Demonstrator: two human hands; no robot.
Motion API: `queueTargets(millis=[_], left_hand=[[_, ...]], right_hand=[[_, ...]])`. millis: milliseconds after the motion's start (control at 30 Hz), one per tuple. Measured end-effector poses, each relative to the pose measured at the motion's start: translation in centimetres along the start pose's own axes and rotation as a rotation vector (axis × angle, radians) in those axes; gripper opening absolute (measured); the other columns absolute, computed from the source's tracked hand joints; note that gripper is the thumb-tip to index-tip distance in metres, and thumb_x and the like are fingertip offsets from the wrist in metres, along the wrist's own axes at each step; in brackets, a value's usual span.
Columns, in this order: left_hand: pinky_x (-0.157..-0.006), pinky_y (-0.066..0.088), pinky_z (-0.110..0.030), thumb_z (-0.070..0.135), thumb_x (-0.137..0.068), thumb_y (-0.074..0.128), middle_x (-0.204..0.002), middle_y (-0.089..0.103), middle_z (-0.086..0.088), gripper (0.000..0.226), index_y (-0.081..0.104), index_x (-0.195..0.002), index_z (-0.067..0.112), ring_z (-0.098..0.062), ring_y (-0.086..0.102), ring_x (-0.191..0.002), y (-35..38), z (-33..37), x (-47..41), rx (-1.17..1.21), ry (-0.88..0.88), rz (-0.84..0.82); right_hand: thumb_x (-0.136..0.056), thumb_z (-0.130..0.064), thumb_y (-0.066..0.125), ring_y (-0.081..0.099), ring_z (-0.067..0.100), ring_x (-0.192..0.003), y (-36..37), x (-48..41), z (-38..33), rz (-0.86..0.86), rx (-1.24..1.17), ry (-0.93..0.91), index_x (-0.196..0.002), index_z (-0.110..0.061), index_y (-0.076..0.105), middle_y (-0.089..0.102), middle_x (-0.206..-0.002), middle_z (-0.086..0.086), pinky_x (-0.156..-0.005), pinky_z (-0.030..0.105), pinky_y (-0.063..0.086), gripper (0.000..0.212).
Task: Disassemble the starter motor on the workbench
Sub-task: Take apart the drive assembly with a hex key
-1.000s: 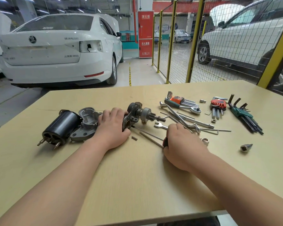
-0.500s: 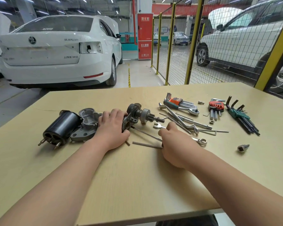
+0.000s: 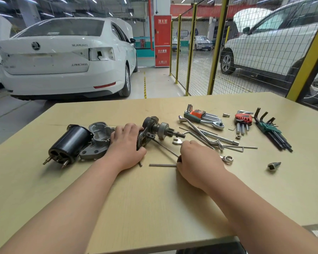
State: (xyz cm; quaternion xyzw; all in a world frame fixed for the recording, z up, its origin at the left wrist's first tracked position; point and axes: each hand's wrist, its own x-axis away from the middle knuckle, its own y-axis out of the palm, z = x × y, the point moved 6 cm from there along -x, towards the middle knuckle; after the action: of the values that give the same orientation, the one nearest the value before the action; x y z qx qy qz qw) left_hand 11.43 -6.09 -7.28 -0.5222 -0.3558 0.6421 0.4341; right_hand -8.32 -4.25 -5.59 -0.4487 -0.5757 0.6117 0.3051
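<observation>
The left hand [image 3: 126, 145] is gripping the starter motor [image 3: 159, 128] at mid-workbench [image 3: 154, 208], fingers curled over it, with 2 parts, a black can [image 3: 70, 143] and a grey housing [image 3: 97, 140], lying just left. The right hand [image 3: 198, 162] is clasping a dark-handled tool [image 3: 162, 165], its thin shaft lying flat and pointing left.

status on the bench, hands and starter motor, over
Left hand grips grey metal starter drive assembly. Right hand grips thin-shafted dark-handled tool. Black cylindrical housing already off. Loose silver wrenches crowd right side.
</observation>
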Motion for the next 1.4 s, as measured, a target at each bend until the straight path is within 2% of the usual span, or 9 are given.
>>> queueTargets(millis=[167, 333, 433, 567, 633, 900, 1133, 1300, 1400], left_hand=[[-0.115, 0.002, -0.04, 0.041, -0.087, 0.055, -0.147, 0.028, 0.004, 0.06, 0.031, -0.141, 0.029, -0.022, 0.011, -0.139, 0.0, 0.0, 0.3, -0.012, 0.02, 0.057], [-0.104, 0.031, -0.034, 0.044, -0.084, 0.061, -0.138, 0.042, 0.006, 0.059, 0.039, -0.137, 0.028, -0.019, 0.029, -0.124, -0.7, 0.1, -0.8, -0.029, 0.111, -0.017], [-0.092, 0.039, -0.031, 0.048, -0.08, 0.061, -0.124, 0.053, 0.009, 0.05, 0.051, -0.125, 0.028, -0.016, 0.041, -0.113, -1.7, -0.2, -0.8, 0.014, 0.094, 0.026], [-0.076, 0.042, -0.033, 0.061, -0.075, 0.028, -0.107, 0.064, 0.005, 0.06, 0.061, -0.111, 0.025, -0.02, 0.054, -0.101, -3.2, 0.4, -0.5, 0.05, 0.029, 0.133], [-0.07, 0.039, -0.033, 0.055, -0.077, 0.025, -0.098, 0.067, 0.001, 0.057, 0.064, -0.104, 0.023, -0.024, 0.057, -0.093, -3.5, 0.3, -0.3, 0.151, -0.022, 0.162], [-0.077, 0.043, -0.037, 0.043, -0.083, 0.026, -0.094, 0.06, 0.0, 0.044, 0.058, -0.104, 0.021, -0.023, 0.053, -0.091, -2.5, 0.0, 0.3, 0.364, -0.044, 0.063], [-0.072, 0.039, -0.035, 0.041, -0.085, 0.029, -0.087, 0.06, 0.006, 0.032, 0.054, -0.098, 0.027, -0.018, 0.054, -0.086, -1.7, -0.6, 0.8, 0.515, -0.047, 0.002], [-0.077, 0.045, -0.042, 0.041, -0.085, 0.03, -0.082, 0.063, -0.001, 0.031, 0.057, -0.093, 0.028, -0.02, 0.057, -0.084, -1.7, -0.9, 0.8, 0.556, -0.08, 0.011], [-0.08, 0.045, -0.049, 0.042, -0.085, 0.03, -0.081, 0.064, -0.008, 0.033, 0.058, -0.089, 0.026, -0.023, 0.057, -0.084, -1.6, -1.1, 0.7, 0.583, -0.103, 0.02]], right_hand=[[-0.089, -0.029, 0.045, 0.057, 0.027, -0.097, -0.3, 0.0, 2.0, -0.008, 0.037, -0.077, -0.109, -0.021, 0.044, 0.051, -0.11, 0.0, -0.063, 0.031, 0.038, 0.021], [-0.089, -0.033, 0.047, 0.046, 0.023, -0.109, -1.2, -0.8, 1.4, 0.051, 0.052, -0.147, -0.117, -0.022, 0.05, 0.051, -0.116, -0.001, -0.08, 0.034, 0.041, 0.029], [-0.091, -0.03, 0.043, 0.054, 0.024, -0.097, -2.1, -1.2, -1.6, 0.212, -0.062, -0.229, -0.1, -0.022, 0.058, 0.058, -0.101, -0.001, -0.067, 0.03, 0.039, 0.019], [-0.092, -0.026, 0.044, 0.059, 0.029, -0.08, -0.6, -3.7, -3.6, 0.04, -0.404, -0.083, -0.077, -0.014, 0.06, 0.062, -0.08, 0.007, -0.068, 0.033, 0.049, 0.025], [-0.092, -0.027, 0.048, 0.06, 0.03, -0.074, 0.3, -4.8, -4.1, -0.015, -0.541, -0.021, -0.074, -0.011, 0.062, 0.063, -0.074, 0.01, -0.067, 0.032, 0.05, 0.028], [-0.087, -0.038, 0.059, 0.057, 0.015, -0.068, 1.7, -5.7, -4.0, 0.056, -0.734, 0.005, -0.078, -0.023, 0.069, 0.063, -0.069, -0.004, -0.057, 0.026, 0.037, 0.02], [-0.082, -0.024, 0.058, 0.059, 0.013, -0.077, 1.9, -5.2, -4.5, 0.106, -0.742, -0.024, -0.084, -0.022, 0.07, 0.069, -0.08, -0.006, -0.066, 0.026, 0.045, 0.012], [-0.084, -0.042, 0.063, 0.056, 0.014, -0.07, 2.3, -5.4, -4.1, 0.079, -0.732, 0.02, -0.077, -0.022, 0.062, 0.059, -0.069, -0.007, -0.057, 0.028, 0.042, 0.021], [-0.084, -0.04, 0.064, 0.057, 0.013, -0.071, 2.0, -5.5, -3.5, 0.074, -0.702, -0.004, -0.078, -0.023, 0.063, 0.061, -0.071, -0.007, -0.059, 0.028, 0.044, 0.018]])
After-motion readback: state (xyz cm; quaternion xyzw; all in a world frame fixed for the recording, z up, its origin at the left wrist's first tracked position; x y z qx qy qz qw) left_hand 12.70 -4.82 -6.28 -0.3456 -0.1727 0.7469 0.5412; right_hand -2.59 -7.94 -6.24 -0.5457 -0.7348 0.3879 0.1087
